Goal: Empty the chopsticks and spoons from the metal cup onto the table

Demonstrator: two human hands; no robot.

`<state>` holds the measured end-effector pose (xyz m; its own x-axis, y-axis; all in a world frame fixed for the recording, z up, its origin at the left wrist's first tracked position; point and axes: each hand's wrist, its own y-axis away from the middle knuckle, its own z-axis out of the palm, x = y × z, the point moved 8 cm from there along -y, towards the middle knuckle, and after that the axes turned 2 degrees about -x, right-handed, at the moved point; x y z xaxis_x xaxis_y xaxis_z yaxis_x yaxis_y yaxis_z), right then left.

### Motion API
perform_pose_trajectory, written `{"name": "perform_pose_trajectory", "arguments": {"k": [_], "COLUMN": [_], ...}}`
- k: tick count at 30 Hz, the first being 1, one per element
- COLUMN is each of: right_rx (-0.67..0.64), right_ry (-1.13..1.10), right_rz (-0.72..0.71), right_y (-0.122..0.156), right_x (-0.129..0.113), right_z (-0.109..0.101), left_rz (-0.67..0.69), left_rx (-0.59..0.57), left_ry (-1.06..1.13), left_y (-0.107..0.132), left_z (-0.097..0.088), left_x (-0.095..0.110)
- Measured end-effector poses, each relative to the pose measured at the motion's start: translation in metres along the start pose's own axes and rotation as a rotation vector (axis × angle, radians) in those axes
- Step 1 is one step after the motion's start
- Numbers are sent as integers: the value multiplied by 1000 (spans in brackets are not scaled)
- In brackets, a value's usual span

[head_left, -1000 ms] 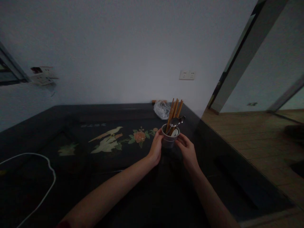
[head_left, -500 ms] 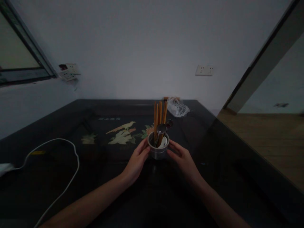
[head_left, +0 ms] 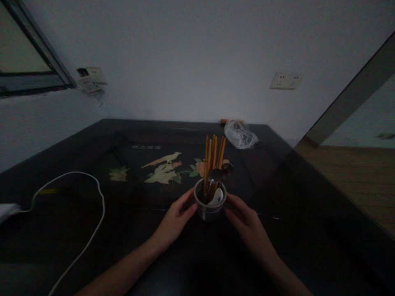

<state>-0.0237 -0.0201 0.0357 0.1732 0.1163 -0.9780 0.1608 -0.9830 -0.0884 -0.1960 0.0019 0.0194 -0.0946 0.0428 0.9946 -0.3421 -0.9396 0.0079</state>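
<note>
A round metal cup point(head_left: 209, 213) stands upright on the dark table, between my two hands. Several wooden chopsticks point(head_left: 213, 152) rise from it, along with two metal spoons point(head_left: 215, 175) and a white spoon point(head_left: 217, 198). My left hand point(head_left: 178, 214) is curved against the cup's left side, its thumb near the front of the rim. On the opposite side, my right hand point(head_left: 243, 216) has its fingers and thumb against the wall. The fingertips behind the cup are hidden.
The black table point(head_left: 123, 230) carries a bird and flower picture point(head_left: 162, 168). A crumpled clear plastic bag point(head_left: 240, 134) lies at the back by the wall. On the left a white cable point(head_left: 103, 205) loops from a white block point(head_left: 8, 211). Wall sockets point(head_left: 285, 80) sit above.
The view has shifted, so the table, cup and hands appear slightly displaced. Both hands stay around the cup, and its contents look the same.
</note>
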Motion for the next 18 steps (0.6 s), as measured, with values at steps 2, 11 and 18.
{"name": "perform_pose_trajectory", "arguments": {"k": [2,11,18], "right_rx": [2,-8,-10], "right_ry": [-12,8,53], "right_rz": [16,16,14], "right_y": [1,2,5], "right_x": [0,5,6], "right_z": [0,3,4], "left_rz": [-3,4,8], "left_rx": [-12,-34,-55], "left_ry": [-38,-98,-108], "left_y": [-1,-1,-1], "left_z": [-1,-1,0], "left_x": [0,-2,-3]}}
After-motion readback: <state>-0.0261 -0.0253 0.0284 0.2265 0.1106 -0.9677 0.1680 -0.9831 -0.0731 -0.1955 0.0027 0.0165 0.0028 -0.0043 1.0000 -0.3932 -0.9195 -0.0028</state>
